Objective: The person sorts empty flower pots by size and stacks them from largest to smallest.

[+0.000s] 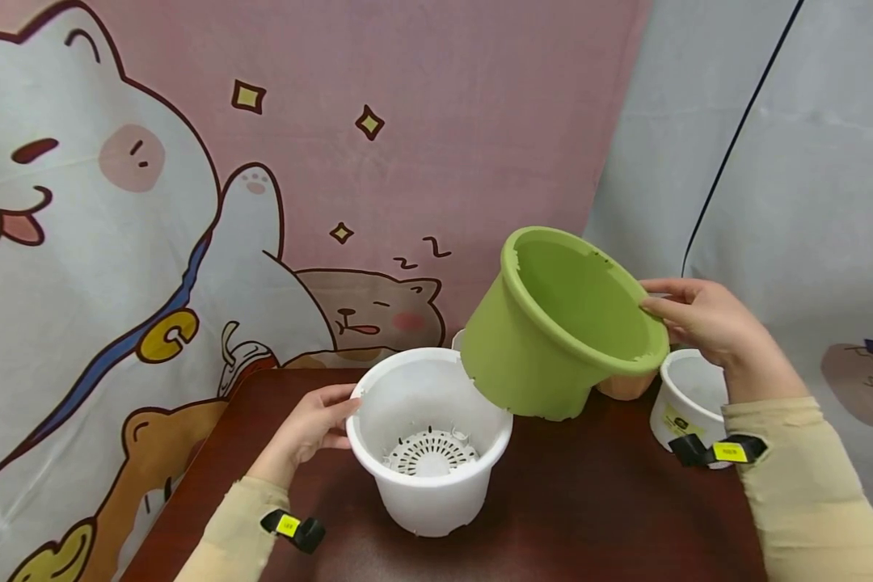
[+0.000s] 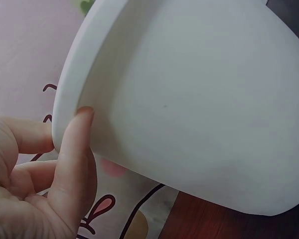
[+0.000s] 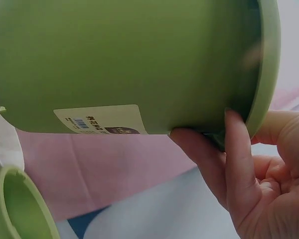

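Observation:
A white flowerpot (image 1: 436, 501) with a slotted bottom stands upright on the dark red-brown table. My left hand (image 1: 316, 424) pinches its rim on the left side; the left wrist view shows thumb and fingers on either side of the white flowerpot's rim (image 2: 70, 89). Raised above the table, a larger green flowerpot (image 1: 524, 356) tilts with its mouth up and to the right. Its rim is gripped at the right by my right hand (image 1: 713, 323). In the right wrist view a printed label shows on the green flowerpot's side (image 3: 129, 64), above the fingers.
Behind the green flowerpot at the right stand a small white pot (image 1: 680, 416) with a yellow-green label and a partly hidden tan pot (image 1: 626, 386). A smaller green pot (image 3: 37, 206) shows in the right wrist view. A cartoon-printed cloth (image 1: 436, 121) hangs behind the table (image 1: 589, 501).

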A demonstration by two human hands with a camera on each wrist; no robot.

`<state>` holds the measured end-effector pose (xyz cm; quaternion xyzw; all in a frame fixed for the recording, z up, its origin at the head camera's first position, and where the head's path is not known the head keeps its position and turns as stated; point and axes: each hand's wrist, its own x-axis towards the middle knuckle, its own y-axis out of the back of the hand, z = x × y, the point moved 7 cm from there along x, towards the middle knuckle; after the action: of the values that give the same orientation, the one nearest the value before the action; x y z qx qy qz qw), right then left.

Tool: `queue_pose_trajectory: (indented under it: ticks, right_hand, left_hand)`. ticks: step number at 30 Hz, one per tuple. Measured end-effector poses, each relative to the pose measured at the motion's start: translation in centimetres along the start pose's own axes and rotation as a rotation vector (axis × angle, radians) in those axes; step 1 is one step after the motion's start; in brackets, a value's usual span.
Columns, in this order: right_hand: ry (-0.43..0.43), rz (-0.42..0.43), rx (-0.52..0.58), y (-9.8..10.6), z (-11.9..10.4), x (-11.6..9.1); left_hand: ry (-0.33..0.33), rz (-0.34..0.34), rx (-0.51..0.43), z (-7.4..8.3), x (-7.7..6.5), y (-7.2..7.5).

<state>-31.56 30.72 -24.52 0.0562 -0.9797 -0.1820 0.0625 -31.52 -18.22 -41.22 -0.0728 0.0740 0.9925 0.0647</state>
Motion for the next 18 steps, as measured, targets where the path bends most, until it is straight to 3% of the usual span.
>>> queue_pose_trajectory:
  ticks: [18]
  right_hand:
    - [0.051,-0.127,0.0,-7.0,-3.0,2.2]
  left_hand:
    - [-0.008,0.003,0.008,0.1,-0.3,0.0]
